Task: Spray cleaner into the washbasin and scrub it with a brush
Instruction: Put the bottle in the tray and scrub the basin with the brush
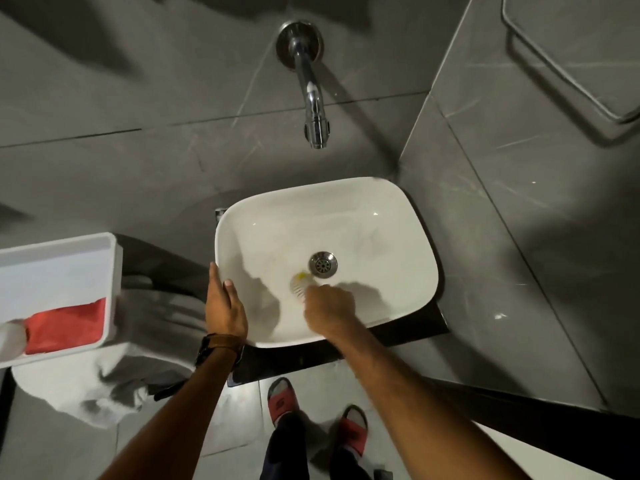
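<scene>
A white rectangular washbasin (381,237) stands on a dark counter, with a metal drain (323,263) at its middle. My right hand (329,306) reaches inside the bowl and is closed on a brush (300,284) with pale bristles and a yellow tip, which is pressed on the basin floor just left of the drain. The brush looks blurred. My left hand (223,306) rests on the basin's left rim, thumb inside the bowl, fingers on the outer wall. A watch sits on that wrist. No spray bottle is in view.
A chrome wall tap (313,98) juts out above the basin. A white tray (69,258) with a red cloth (65,327) sits at the left on a white toilet. Grey tiled walls surround the basin. My feet in red sandals (284,400) stand on the floor below.
</scene>
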`<state>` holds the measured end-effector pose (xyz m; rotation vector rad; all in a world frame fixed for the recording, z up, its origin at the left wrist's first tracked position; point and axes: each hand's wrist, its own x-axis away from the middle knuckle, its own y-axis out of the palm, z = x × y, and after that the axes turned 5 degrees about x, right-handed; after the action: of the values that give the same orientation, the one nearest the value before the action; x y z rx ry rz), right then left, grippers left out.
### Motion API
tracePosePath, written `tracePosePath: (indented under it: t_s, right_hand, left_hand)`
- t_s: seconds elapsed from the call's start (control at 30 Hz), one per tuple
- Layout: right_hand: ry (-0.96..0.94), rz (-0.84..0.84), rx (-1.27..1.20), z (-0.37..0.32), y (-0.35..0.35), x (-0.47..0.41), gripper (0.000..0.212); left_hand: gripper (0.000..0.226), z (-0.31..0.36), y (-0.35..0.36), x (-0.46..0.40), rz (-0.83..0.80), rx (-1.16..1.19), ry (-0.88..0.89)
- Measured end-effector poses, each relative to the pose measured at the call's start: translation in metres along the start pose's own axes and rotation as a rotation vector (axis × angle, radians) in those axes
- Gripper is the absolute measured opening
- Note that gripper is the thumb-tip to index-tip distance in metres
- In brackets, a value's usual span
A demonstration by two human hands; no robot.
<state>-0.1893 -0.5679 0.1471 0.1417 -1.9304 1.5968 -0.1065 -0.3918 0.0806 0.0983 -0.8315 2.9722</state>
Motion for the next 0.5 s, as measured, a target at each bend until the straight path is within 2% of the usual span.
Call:
tracePosePath:
  t_s: [0.1,0.17,0.23,0.37,0.43,0.5]
  right_hand:
    - [0.252,0.043,0.059,0.058,0.001,0.0,0.028]
    - [0.305,-0.012,0.098,0.066,0.005,0.007,0.026]
    - [0.204,-0.029,0.08,0.044,0.011,0.01,0.029]
    - [-0.125,-0.063,-0.092,-0.025,0.004,-0.009,0.038]
    - [-0.14,0.062,-0.098,-0.033,-0.002,-0.03,0.035]
    - [0.007,0.167,-0.059,-0.014,-0.005,-0.043,0.036]
  left_hand:
    - [0.054,-0.001,0.0,-0.001,0.004,0.006,0.015]
    - [0.053,-0.001,-0.001,0.0,0.013,0.006,0.01]
    - [0.053,0.0,0.0,0.001,0.015,0.005,0.019]
    - [0.054,-0.001,0.001,0.001,0.008,0.009,0.016]
    - [0.054,-0.003,0.001,0.0,0.008,0.008,0.009]
    - [0.055,-0.004,0.0,-0.001,0.014,0.011,0.018]
